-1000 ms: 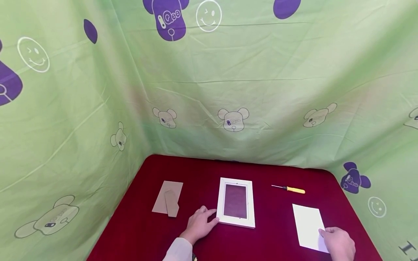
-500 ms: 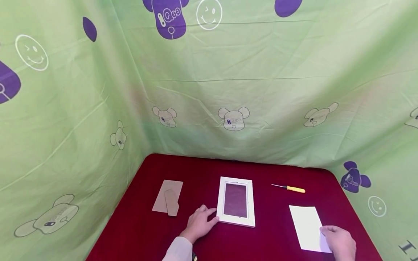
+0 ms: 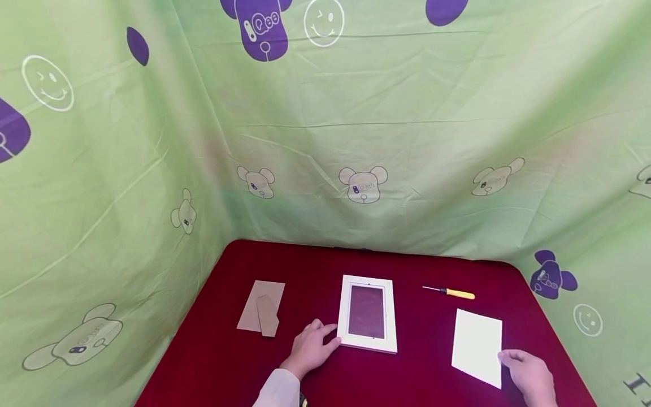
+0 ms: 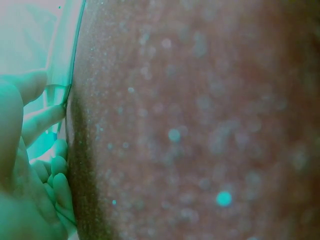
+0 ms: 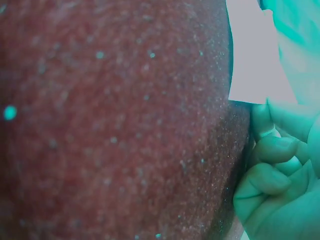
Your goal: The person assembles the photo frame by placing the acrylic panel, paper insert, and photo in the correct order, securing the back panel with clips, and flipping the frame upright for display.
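A white picture frame (image 3: 367, 314), its middle opening showing the dark table, lies on the red tabletop. My left hand (image 3: 311, 347) is at its near left corner, holding it there with thumb and index finger; the left wrist view shows the other fingers (image 4: 61, 190) curled. With thumb and index finger, my right hand (image 3: 529, 373) pinches the right edge of a blank white sheet (image 3: 477, 347). Its remaining fingers (image 5: 265, 185) are curled in the right wrist view. I cannot tell whether the sheet touches the table.
To the left lies a brown-grey backing board (image 3: 256, 305) with a stand leg (image 3: 267, 316) on it. A yellow-handled screwdriver (image 3: 459, 294) lies beyond the sheet. Green printed curtains (image 3: 305, 124) enclose the red table (image 3: 305, 260) at the back and both sides.
The white sheet has turned clockwise in my right hand, its far edge swinging to the right. The left hand and the picture frame have stayed in place.
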### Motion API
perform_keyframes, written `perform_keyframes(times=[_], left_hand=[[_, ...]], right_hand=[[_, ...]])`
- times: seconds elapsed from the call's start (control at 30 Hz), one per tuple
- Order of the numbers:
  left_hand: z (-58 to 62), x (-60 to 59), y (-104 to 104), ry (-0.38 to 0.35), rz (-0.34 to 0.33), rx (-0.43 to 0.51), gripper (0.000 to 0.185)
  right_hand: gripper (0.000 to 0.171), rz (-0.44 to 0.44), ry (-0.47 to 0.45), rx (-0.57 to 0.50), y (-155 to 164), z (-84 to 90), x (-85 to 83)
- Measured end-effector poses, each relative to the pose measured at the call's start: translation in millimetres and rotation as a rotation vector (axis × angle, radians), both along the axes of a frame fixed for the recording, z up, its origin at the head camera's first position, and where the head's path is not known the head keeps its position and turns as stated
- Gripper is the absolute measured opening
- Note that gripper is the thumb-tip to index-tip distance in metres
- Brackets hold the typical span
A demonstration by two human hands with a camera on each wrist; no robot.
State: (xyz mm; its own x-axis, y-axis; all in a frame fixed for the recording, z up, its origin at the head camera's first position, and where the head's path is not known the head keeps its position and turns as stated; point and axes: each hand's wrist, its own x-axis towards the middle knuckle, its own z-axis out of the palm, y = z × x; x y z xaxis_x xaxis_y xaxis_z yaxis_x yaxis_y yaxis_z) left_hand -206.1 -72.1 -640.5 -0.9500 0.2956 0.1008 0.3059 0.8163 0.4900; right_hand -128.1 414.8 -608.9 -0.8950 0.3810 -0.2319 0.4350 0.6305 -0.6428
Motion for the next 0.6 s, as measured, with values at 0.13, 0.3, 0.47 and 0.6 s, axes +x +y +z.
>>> perform_keyframes(times=[0.13,0.3,0.47,0.6], left_hand=[[0.4,0.4,-0.2,0.015,-0.003,0.003,0.044],[-0.8,0.9,-0.9,0.025,-0.005,0.001,0.044],[-1.4,0.6,-0.4,0.015,-0.002,0.003,0.044],[-1.2,0.8,0.4,0.006,0.003,0.004,0.045]], right_hand=[[0.047,0.047,0.013,-0.015,-0.6,0.4,-0.8],[0.046,0.054,0.019,-0.046,-2.6,-0.7,-1.8],[0.046,0.023,0.048,-0.084,-4.2,-4.1,-1.2],[0.044,-0.007,0.079,-0.125,-4.8,-7.6,-0.7]])
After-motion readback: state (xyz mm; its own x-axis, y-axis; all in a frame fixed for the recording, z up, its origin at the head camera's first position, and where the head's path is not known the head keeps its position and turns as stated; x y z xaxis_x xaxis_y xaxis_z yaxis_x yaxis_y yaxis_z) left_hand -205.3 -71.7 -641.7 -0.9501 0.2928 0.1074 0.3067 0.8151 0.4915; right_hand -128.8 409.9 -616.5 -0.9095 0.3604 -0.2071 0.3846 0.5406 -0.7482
